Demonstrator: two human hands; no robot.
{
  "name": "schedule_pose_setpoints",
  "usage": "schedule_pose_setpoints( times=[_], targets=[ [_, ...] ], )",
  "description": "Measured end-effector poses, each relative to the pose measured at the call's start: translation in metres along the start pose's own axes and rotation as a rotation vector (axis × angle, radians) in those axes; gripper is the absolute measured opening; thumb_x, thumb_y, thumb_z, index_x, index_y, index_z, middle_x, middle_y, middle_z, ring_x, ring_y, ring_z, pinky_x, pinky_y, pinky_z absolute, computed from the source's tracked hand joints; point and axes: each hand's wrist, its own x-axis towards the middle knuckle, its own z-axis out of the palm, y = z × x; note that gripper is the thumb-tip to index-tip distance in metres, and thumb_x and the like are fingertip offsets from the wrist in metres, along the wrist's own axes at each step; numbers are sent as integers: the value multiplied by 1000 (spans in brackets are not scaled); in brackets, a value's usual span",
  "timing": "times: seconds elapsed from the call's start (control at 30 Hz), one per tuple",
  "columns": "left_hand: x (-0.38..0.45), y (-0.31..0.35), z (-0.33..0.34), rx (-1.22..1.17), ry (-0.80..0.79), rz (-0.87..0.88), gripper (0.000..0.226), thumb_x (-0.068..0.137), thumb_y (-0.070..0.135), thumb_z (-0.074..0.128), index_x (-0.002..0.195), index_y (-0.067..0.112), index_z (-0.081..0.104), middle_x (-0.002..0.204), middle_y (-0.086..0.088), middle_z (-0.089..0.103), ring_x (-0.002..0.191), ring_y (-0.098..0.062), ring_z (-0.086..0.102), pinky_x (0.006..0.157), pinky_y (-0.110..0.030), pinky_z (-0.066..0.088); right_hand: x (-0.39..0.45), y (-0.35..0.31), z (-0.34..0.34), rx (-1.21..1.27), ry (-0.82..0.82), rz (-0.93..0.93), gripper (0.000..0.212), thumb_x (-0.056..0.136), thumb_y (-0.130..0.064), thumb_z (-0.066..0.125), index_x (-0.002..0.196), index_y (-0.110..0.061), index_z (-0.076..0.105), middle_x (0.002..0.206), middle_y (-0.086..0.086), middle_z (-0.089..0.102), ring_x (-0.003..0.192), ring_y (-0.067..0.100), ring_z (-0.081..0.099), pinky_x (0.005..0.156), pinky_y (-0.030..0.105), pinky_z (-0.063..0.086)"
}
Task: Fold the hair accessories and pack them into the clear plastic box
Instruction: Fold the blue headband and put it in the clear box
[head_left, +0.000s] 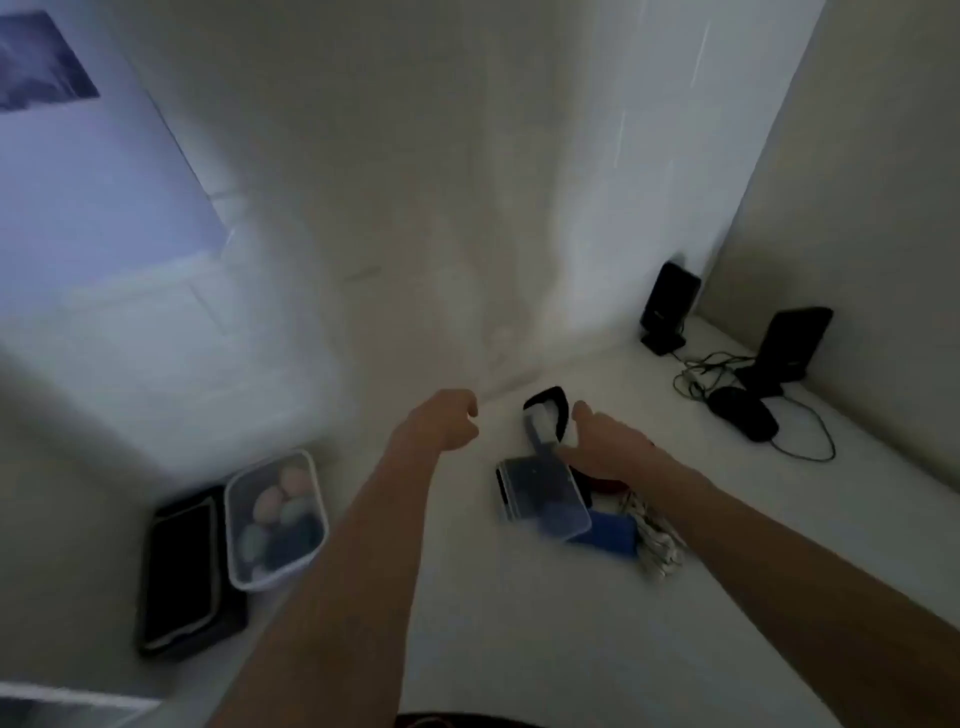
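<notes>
The picture is blurred by motion. A small clear plastic box (545, 499) with dark contents lies tilted on the white table. Behind it sits a black hair band (550, 408) with a pale piece across it. A blue accessory (608, 532) and a white patterned fabric piece (657, 543) lie right of the box. My right hand (608, 444) hovers over the box's far edge, thumb raised and fingers spread downward, holding nothing that I can see. My left hand (449, 421) hangs above the table left of the band, its fingers curled in on nothing.
A second clear box (311, 488) of pastel rounded pieces stands at the left beside a black tablet (182, 571). Two black speakers (667, 306) (789, 343), a mouse (743, 418) and loose cables fill the back right corner. Walls close in behind and to the right.
</notes>
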Motion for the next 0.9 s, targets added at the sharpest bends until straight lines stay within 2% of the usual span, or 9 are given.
schedule_pose_setpoints(
  times=[0.07, 0.13, 0.27, 0.33, 0.43, 0.63, 0.73, 0.83, 0.9],
  targets=[
    [4, -8, 15, 12, -31, -14, 39, 87, 19, 55, 125, 10, 49, 133, -16, 49, 119, -30, 48, 100, -39, 41, 0, 8, 13, -32, -10, 56, 59, 91, -42, 50, 132, -5, 28, 111, 18, 57, 84, 29, 57, 62, 33, 43],
    [8, -20, 31, 39, -10, -22, 45, 92, 27, 52, 133, 11, 42, 138, -16, 44, 125, -32, 43, 104, -41, 37, 4, 19, 33, 52, 46, 84, 40, 91, -39, 49, 114, -8, 37, 90, 11, 59, 70, 24, 53, 55, 32, 41],
    [25, -48, 57, 28, 120, 14, 46, 94, 37, 46, 134, 15, 42, 138, -13, 47, 127, -32, 41, 105, -42, 34, 13, 29, 68, 381, 164, 120, 20, 93, -25, 46, 87, -5, 49, 66, 3, 51, 57, 18, 45, 60, 34, 40],
    [34, -62, 66, -64, 164, 48, 39, 93, 37, 49, 125, 15, 51, 128, -13, 56, 121, -31, 49, 101, -40, 39, 17, 35, 81, 550, 219, 133, 23, 93, -20, 48, 88, 1, 55, 68, 12, 58, 60, 23, 52, 58, 32, 44],
    [45, -77, 79, -208, 259, 108, 25, 90, 26, 54, 103, 8, 65, 107, -15, 68, 103, -29, 61, 86, -32, 46, 19, 42, 96, 645, 271, 127, 17, 92, -20, 51, 89, -9, 63, 70, 5, 66, 58, 19, 61, 48, 23, 51],
    [50, -94, 101, -454, 409, 136, 7, 87, 14, 62, 89, 11, 69, 86, -1, 66, 79, -9, 57, 64, 1, 35, 34, 54, 115, 681, 343, -9, 17, 92, -16, 52, 86, -15, 68, 65, -1, 63, 61, 12, 57, 56, 22, 42],
    [51, -101, 103, -473, 418, 163, 10, 87, 15, 61, 94, 10, 68, 97, -1, 69, 86, -9, 61, 71, -4, 39, 38, 55, 123, 668, 383, -47, 24, 94, -14, 45, 87, -11, 68, 80, 10, 64, 68, 15, 55, 62, 23, 42],
    [41, -105, 105, -513, 420, 150, 12, 88, 15, 57, 94, 11, 67, 93, -4, 68, 69, -10, 62, 53, -4, 42, 34, 51, 127, 515, 409, -107, 27, 95, -12, 41, 93, -15, 67, 106, 21, 66, 89, 32, 63, 76, 26, 47],
    [24, -108, 106, -481, 445, 120, 17, 89, 17, 54, 94, 10, 69, 87, -6, 69, 64, -11, 63, 45, -4, 41, 26, 45, 124, 676, 410, -49, 35, 98, -23, 35, 97, -8, 67, 100, 29, 65, 85, 45, 62, 66, 40, 50]
  ],
)
